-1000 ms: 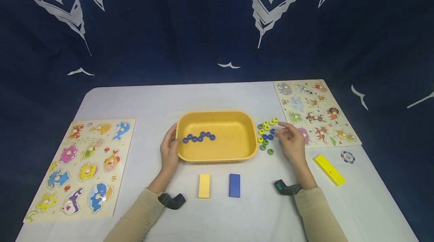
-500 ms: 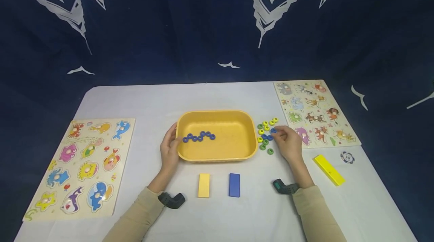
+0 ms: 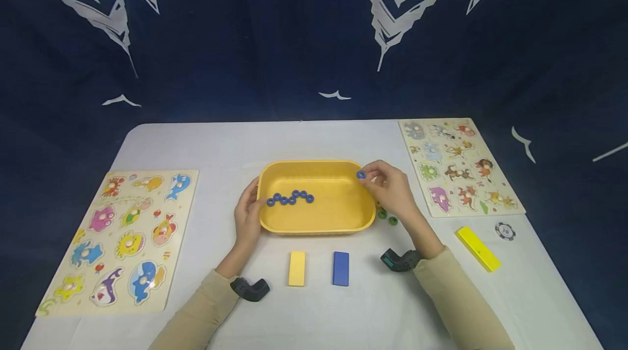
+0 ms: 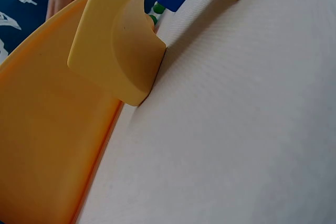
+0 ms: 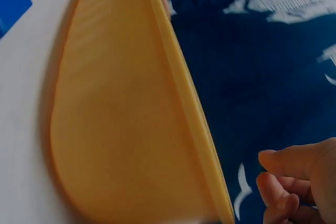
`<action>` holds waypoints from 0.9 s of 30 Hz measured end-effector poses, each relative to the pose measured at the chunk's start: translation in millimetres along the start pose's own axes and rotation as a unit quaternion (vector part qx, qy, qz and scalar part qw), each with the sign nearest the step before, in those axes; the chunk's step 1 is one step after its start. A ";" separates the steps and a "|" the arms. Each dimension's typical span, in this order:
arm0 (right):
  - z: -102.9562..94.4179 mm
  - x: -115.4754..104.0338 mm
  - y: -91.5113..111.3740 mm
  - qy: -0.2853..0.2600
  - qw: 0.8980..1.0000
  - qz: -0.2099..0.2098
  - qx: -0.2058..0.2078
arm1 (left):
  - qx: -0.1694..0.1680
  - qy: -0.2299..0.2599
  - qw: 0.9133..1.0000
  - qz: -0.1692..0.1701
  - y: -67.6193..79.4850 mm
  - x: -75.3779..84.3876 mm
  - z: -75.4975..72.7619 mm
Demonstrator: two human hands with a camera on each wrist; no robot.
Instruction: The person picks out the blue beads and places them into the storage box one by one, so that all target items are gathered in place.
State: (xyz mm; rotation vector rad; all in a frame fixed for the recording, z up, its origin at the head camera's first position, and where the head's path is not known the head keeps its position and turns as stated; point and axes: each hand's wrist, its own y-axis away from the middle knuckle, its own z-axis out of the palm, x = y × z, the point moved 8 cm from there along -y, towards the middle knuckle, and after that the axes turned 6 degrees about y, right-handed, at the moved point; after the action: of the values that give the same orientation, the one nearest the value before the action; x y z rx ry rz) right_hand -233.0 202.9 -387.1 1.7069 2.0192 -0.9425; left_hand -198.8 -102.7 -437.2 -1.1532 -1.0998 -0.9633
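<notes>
Between the thumb and fingertips of my right hand (image 3: 392, 189) is a small blue ring bead (image 3: 361, 174), held over the right rim of a yellow plastic tray (image 3: 338, 224). The right wrist view shows those fingers (image 5: 289, 163) beside the tray's wall, with the bead hidden. A wavy row of blue ring beads (image 3: 284, 200) lies inside the tray on its left side. My left hand (image 3: 247, 218) grips the tray's left end, thumb at the rim. Green beads (image 3: 393, 221) lie just right of the tray, others being covered by my right hand.
A yellow arch block (image 3: 296, 269) and a blue block (image 3: 340, 269) lie before the tray. Animal puzzle boards rest at left (image 3: 118, 241) and back right (image 3: 453, 175). Further right are a yellow bar (image 3: 478, 248) and a poker chip (image 3: 505, 231).
My right hand has picked up a blue bead from the pile right of the tray and carried it left to the tray's rim. The left hand stays on the tray.
</notes>
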 end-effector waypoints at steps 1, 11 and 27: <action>7.2 -11.5 -3.4 -0.001 1.000 -0.010 -0.023 | 0.000 0.000 1.000 0.000 -0.1 -0.2 0.0; 82.0 -44.7 -25.9 0.052 0.984 -0.057 -0.160 | 0.002 -0.005 1.000 0.000 0.0 -1.0 -0.9; 116.8 -56.6 -15.8 0.063 0.962 -0.078 -0.254 | 0.002 -0.008 1.000 0.004 0.5 1.2 0.3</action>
State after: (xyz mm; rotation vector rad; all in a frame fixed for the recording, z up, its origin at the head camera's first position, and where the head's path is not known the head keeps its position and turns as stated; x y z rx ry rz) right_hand -254.1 81.9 -431.8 1.3657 2.2523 -0.3099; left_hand -198.2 -102.4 -436.1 -1.1634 -1.1092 -0.9469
